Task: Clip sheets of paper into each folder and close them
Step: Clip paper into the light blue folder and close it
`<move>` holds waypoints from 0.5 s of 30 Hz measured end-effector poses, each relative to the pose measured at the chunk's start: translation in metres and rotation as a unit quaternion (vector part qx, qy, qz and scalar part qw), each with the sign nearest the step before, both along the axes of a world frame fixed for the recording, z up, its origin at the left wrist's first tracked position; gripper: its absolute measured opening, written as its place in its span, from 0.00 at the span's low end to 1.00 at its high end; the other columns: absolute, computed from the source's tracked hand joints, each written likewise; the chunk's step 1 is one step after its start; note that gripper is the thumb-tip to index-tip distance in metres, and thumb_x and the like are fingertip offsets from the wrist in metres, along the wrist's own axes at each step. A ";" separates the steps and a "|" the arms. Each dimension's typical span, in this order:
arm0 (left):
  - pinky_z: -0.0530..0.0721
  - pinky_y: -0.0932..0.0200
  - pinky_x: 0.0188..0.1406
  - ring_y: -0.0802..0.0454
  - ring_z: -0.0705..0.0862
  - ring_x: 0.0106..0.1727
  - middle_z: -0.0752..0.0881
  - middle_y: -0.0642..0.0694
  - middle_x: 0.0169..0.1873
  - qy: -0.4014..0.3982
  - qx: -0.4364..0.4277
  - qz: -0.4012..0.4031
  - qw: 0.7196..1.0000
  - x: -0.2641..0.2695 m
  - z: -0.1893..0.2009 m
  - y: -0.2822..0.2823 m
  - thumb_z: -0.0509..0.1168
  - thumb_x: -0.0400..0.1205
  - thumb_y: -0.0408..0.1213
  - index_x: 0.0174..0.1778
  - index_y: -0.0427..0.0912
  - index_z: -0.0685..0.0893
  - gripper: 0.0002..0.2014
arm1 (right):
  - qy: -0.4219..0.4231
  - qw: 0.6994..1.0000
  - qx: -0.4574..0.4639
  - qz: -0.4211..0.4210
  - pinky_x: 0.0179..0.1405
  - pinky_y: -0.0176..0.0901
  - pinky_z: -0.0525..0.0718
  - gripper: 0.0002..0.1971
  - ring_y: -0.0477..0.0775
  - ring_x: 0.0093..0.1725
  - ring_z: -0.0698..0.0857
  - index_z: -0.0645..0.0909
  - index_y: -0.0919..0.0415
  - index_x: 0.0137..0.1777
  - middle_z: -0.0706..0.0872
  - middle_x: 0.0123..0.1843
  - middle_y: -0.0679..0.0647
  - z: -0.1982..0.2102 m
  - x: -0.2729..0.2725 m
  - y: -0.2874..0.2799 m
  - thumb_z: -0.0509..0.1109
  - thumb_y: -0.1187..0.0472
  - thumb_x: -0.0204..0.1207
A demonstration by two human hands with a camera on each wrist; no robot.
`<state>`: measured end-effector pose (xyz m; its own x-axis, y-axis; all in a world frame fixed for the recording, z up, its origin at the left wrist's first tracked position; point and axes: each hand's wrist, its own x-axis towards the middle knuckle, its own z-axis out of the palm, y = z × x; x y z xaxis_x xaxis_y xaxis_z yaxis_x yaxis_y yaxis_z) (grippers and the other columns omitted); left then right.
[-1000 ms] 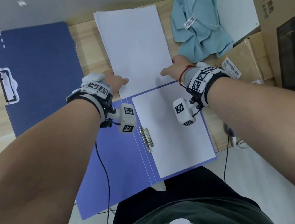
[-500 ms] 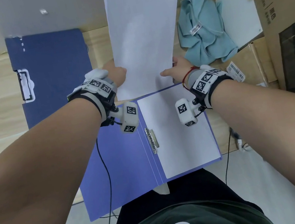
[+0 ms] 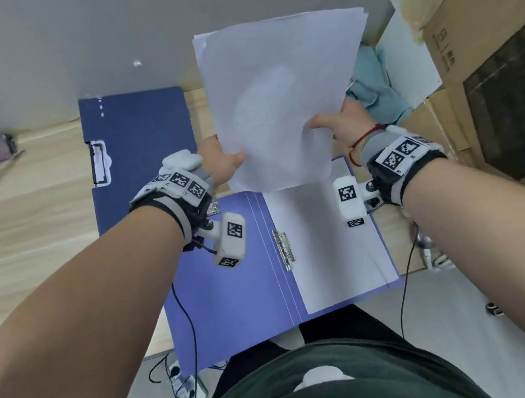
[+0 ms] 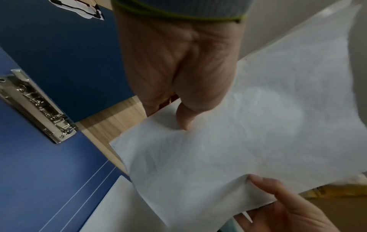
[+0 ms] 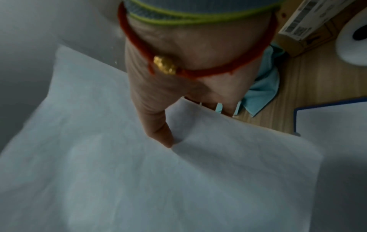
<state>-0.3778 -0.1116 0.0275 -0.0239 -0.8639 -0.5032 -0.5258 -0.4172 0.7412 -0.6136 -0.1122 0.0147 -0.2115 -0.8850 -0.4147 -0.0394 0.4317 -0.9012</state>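
Paper first: from the head view I saw the sheets of paper [image 3: 275, 99] lifted above the open folder [image 3: 232, 273] on the surface [image 3: 30, 210], my left hand [image 3: 218, 161] and right hand [image 3: 342, 126] each pinching a lower edge; a closed folder [image 3: 140, 142] lay beyond. From the left wrist, the thumb [image 4: 184, 119] pressed on the stack beside the metal clip [image 4: 37, 106]. From the right wrist, the thumb [image 5: 158, 131] dented the paper, fingers hidden behind it.

The left hand [image 4: 178, 75] pinches the paper sheets [image 4: 248, 141], thumb on top. The right hand [image 4: 288, 208] grips their opposite edge. The folder clip [image 4: 37, 106] lies left of the sheets.
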 end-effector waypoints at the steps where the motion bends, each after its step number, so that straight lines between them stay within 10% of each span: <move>1: 0.77 0.65 0.39 0.48 0.81 0.52 0.83 0.43 0.51 0.003 -0.007 -0.004 1.000 -0.002 0.000 0.004 0.69 0.81 0.28 0.65 0.30 0.81 0.16 | -0.009 1.000 -0.013 -0.010 0.46 0.47 0.90 0.18 0.56 0.48 0.90 0.86 0.64 0.56 0.91 0.51 0.57 0.001 -0.002 0.004 0.77 0.75 0.65; 5: 0.75 0.61 0.52 0.43 0.83 0.61 0.85 0.40 0.59 0.000 -0.002 -0.029 1.000 -0.012 0.001 0.015 0.77 0.73 0.42 0.67 0.31 0.79 0.29 | 0.043 0.999 -0.024 0.012 0.43 0.38 0.87 0.17 0.43 0.39 0.89 0.86 0.65 0.53 0.90 0.46 0.55 0.004 -0.020 0.026 0.78 0.77 0.64; 12: 0.85 0.42 0.63 0.41 0.88 0.59 0.89 0.38 0.57 0.031 -0.019 -0.014 0.999 -0.024 0.004 0.035 0.80 0.71 0.30 0.61 0.35 0.86 0.22 | 0.060 0.997 -0.002 0.051 0.26 0.25 0.74 0.23 0.32 0.19 0.76 0.78 0.51 0.26 0.78 0.17 0.35 0.006 -0.040 0.052 0.71 0.82 0.68; 15: 0.85 0.44 0.63 0.41 0.88 0.58 0.89 0.39 0.57 0.033 -0.031 -0.010 0.999 -0.027 0.005 0.038 0.79 0.72 0.30 0.61 0.35 0.86 0.21 | 0.045 0.997 -0.016 0.058 0.31 0.27 0.79 0.16 0.33 0.27 0.83 0.86 0.57 0.39 0.86 0.25 0.35 0.005 -0.044 0.052 0.73 0.81 0.67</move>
